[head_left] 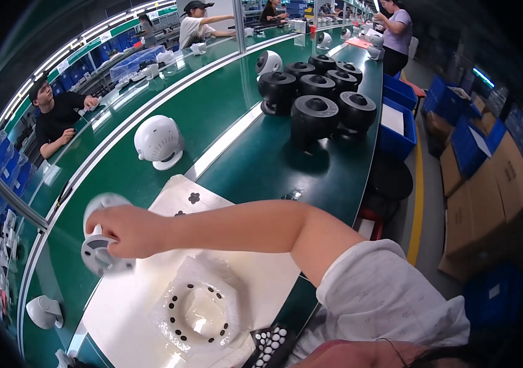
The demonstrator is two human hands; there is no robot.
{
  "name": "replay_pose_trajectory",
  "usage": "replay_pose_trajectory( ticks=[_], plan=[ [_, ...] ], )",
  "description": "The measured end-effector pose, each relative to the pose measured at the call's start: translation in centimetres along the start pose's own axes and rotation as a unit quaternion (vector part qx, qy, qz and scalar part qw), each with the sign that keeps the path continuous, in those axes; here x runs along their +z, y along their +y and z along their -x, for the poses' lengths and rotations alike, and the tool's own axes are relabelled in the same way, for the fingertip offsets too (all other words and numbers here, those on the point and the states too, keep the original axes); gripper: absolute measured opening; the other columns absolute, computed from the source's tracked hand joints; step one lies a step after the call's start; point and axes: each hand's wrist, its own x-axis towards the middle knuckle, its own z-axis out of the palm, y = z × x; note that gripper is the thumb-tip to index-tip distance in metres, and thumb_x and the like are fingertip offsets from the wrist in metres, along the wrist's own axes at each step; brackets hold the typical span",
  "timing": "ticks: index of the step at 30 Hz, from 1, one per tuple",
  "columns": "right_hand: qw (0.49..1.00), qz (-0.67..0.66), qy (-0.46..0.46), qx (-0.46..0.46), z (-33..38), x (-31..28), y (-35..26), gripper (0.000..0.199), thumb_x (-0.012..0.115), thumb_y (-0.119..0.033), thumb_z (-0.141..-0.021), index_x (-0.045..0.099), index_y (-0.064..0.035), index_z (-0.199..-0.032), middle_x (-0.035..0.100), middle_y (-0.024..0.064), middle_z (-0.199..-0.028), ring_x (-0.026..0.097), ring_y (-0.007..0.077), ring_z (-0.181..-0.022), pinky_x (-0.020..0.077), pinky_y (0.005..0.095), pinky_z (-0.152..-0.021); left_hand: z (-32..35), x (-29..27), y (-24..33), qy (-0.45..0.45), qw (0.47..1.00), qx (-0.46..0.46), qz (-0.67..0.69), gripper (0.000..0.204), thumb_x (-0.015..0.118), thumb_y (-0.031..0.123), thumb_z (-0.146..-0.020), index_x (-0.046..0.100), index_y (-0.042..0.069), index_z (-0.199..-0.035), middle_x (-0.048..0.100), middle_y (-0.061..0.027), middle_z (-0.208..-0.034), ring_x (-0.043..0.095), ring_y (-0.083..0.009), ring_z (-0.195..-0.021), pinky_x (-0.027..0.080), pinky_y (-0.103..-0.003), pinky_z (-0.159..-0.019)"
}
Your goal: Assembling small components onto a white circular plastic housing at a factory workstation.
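My right arm reaches leftward across the bench, and my right hand point(136, 232) is closed round the narrow neck of a white camera-like device point(94, 264). That device is blurred by motion, with a round base below my fingers and a paler rounded part behind them. It is held over the left edge of a white sheet point(126, 303). On the sheet sits a clear-wrapped, ring-shaped fixture point(166, 316) with several black dots around its hollow. Small black flower-shaped pads point(194, 198) lie farther up the sheet, partly hidden by my forearm. My left hand is out of view.
A round white camera device point(160, 141) stands beyond the sheet; another point(45, 311) lies at the left. Several black round units point(314, 113) crowd the far right bench. A dark piece with white pads point(267, 345) is near me. Blue bins point(396, 129) and cartons point(488, 202) stand right.
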Motion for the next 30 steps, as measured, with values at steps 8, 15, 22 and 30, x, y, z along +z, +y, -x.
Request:
replay_pose_trajectory(
  ticks=[8, 15, 22, 30],
  plan=[
    [0.889, 0.454, -0.004, -0.062, -3.7, 4.0, 17.8, 0.012, 0.054, -0.018, -0.074, 0.062, -0.0102, -0.077, 0.062, 0.0083, -0.079, 0.059, 0.0245, -0.080, 0.0452, 0.0369, -0.069, 0.4, -1.1, -0.4, -0.011, 0.995, 0.070, 0.073, 0.028, 0.054, 0.026, -0.085, 0.058, 0.001, -0.095, 0.061, -0.0100, -0.084, 0.058, -0.0186, -0.076, 0.046, -0.029, -0.065],
    [0.876, 0.444, -0.019, 0.189, -3.0, -0.6, 16.1, 0.038, 0.051, -0.037, -0.081, 0.059, -0.0027, -0.095, 0.059, 0.0132, -0.102, 0.050, 0.0286, -0.105, 0.0382, 0.0405, -0.087, 0.3, -0.5, -0.9, 0.071, 0.956, 0.282, -0.031, 0.026, 0.055, 0.024, -0.084, 0.058, 0.000, -0.095, 0.060, -0.0106, -0.087, 0.058, -0.0196, -0.078, 0.045, -0.029, -0.067],
    [0.813, 0.494, 0.176, 0.254, -1.6, -7.4, 23.0, 0.045, 0.057, -0.035, -0.077, 0.049, -0.0109, -0.114, 0.048, 0.0091, -0.119, 0.041, 0.0262, -0.114, 0.0268, 0.0429, -0.094, 1.0, 2.0, 1.0, 0.101, 0.859, 0.461, -0.200, 0.025, 0.055, 0.021, -0.083, 0.058, 0.000, -0.096, 0.060, -0.0112, -0.089, 0.058, -0.0206, -0.080, 0.045, -0.030, -0.070],
    [0.867, 0.424, 0.264, -0.009, 1.3, -9.2, 15.5, 0.023, 0.062, -0.011, -0.073, 0.059, -0.0086, -0.096, 0.052, 0.0112, -0.094, 0.053, 0.0300, -0.088, 0.0441, 0.0365, -0.076, 5.4, 6.2, 1.7, 0.155, 0.809, 0.484, -0.296, 0.037, 0.059, 0.006, -0.073, 0.051, -0.002, -0.108, 0.056, -0.0123, -0.097, 0.054, -0.0215, -0.087, 0.042, -0.030, -0.078]
  ],
)
